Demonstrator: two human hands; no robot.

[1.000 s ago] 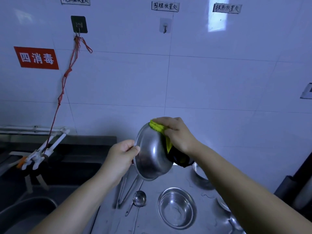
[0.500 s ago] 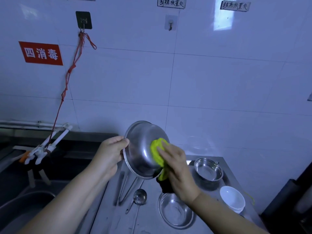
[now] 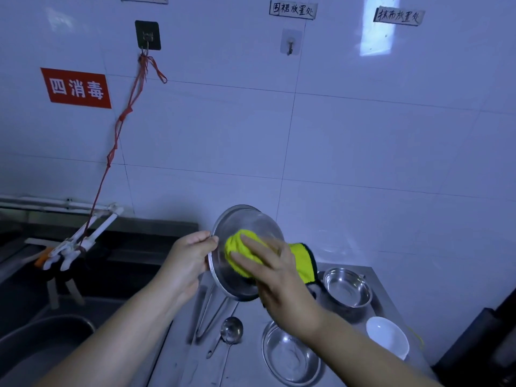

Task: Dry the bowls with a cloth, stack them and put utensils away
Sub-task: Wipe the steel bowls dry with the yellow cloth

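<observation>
Steel bowl [image 3: 245, 247] tilted in left hand [image 3: 187, 263], right hand [image 3: 276, 277] pressing yellow cloth [image 3: 243, 252] inside

Dim bluish light, window glare on the wall tiles [image 3: 377, 29], edges bowed.

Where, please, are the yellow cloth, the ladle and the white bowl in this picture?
yellow cloth [image 3: 242, 251]: head view, on its bunched part inside the held bowl.
ladle [image 3: 231, 329]: head view, on its round scoop.
white bowl [image 3: 386, 336]: head view, on its inner surface.
</observation>
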